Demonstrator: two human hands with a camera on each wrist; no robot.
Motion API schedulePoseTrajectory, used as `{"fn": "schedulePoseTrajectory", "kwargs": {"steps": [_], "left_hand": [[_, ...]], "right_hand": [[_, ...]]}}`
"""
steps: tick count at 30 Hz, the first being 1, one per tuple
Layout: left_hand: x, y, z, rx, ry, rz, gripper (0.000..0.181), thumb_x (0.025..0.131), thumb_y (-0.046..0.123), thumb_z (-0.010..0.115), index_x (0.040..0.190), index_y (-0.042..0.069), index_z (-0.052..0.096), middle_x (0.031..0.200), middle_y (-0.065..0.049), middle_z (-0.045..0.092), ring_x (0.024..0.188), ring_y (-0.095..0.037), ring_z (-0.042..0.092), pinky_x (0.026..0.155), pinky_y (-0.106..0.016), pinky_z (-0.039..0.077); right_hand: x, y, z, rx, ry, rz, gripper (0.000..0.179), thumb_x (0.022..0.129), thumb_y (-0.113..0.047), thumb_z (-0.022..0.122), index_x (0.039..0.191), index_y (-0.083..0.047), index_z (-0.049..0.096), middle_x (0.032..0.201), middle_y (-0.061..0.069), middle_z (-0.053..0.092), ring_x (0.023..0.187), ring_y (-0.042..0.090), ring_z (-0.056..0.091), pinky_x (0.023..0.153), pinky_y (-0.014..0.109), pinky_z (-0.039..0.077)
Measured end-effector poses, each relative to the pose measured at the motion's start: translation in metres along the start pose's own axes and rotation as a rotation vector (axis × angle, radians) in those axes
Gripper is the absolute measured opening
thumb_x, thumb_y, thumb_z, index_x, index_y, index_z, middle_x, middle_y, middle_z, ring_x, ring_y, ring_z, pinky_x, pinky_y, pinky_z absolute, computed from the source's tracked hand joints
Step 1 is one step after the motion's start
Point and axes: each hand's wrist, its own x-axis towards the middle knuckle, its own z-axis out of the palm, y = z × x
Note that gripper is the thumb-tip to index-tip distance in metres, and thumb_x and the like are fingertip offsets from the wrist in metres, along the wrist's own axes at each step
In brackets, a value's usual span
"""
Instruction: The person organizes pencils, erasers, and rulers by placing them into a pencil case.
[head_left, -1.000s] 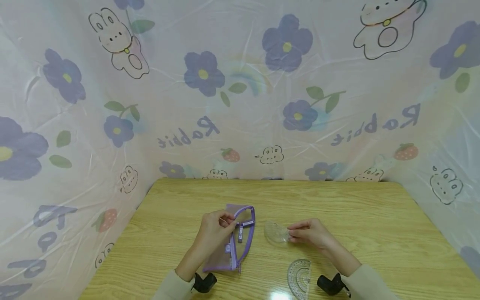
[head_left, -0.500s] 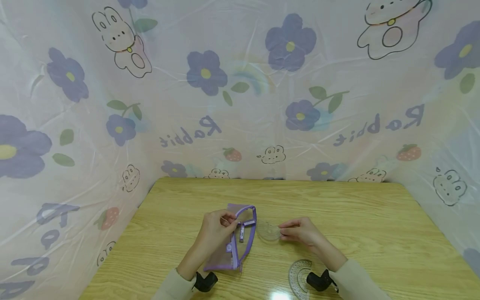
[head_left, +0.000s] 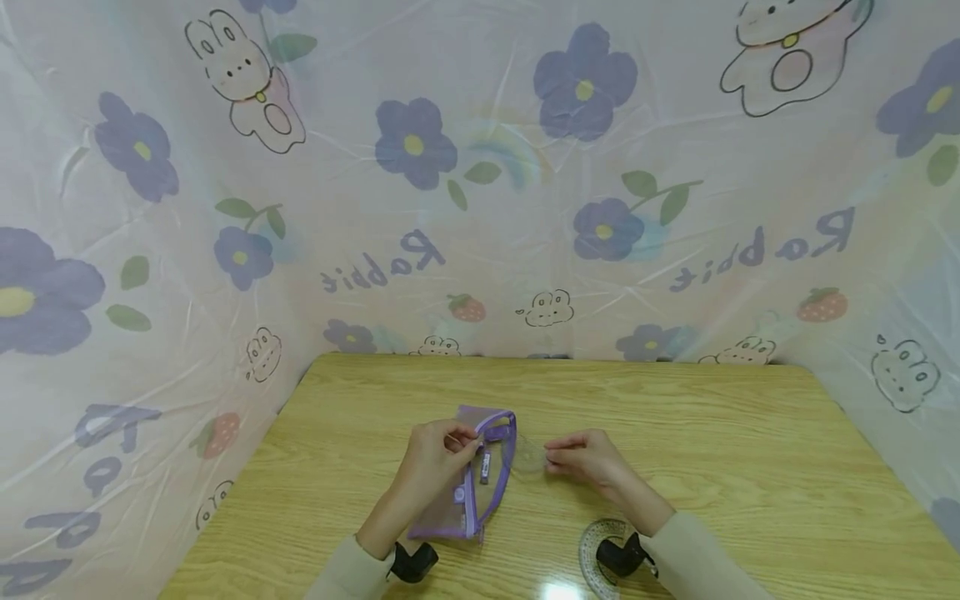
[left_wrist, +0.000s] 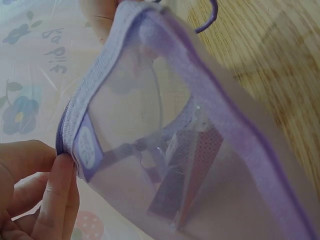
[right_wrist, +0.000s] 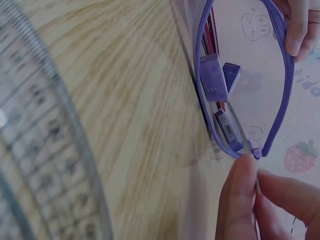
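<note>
My left hand (head_left: 435, 458) pinches the zippered rim of a purple mesh pencil case (head_left: 438, 521), drawing its mouth apart. Between thumb and fingertips, my right hand (head_left: 588, 462) holds a clear half-round protractor (head_left: 530, 457), its far part passing into the case's mouth. Seen edge-on in the right wrist view, the protractor (right_wrist: 238, 122) reaches in beside small purple blocks (right_wrist: 213, 80) and red and dark sticks (right_wrist: 213, 32). Through the mesh in the left wrist view, the clear curved edge (left_wrist: 159, 100) shows faintly inside the case.
A second clear protractor (head_left: 591, 554) with printed scales lies on the wooden table (head_left: 720, 450) below the right wrist, partly hidden by the black wrist camera (head_left: 622, 557). A patterned sheet (head_left: 480, 225) with flowers and rabbits hangs behind and along both sides.
My right hand has moved left, bringing the held protractor from beside the pencil case into its mouth. The left hand keeps its grip on the rim, almost still.
</note>
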Motion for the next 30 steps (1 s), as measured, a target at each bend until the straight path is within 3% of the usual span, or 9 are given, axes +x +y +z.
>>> {"fn": "schedulePoseTrajectory", "kwargs": {"steps": [13,30], "left_hand": [[0.0,-0.001,0.0,-0.011,-0.001,-0.017,0.008,0.089,0.01,0.076,0.091,0.002,0.074,0.079,0.005,0.066,0.069,-0.007,0.063,0.061,-0.022,0.056],[0.002,-0.003,0.0,-0.037,0.007,-0.019,0.004,0.087,0.003,0.076,0.09,0.001,0.074,0.078,0.004,0.067,0.068,-0.008,0.063,0.06,-0.022,0.056]], "right_hand": [[0.012,0.005,0.019,0.042,0.026,-0.043,0.03,0.09,0.019,0.057,0.113,0.035,0.047,0.095,0.022,0.069,0.076,0.021,0.072,0.08,0.036,0.059],[0.023,0.01,0.033,0.076,0.081,-0.034,0.031,0.092,0.018,0.057,0.116,0.033,0.047,0.1,0.025,0.069,0.082,0.02,0.071,0.083,0.036,0.059]]}}
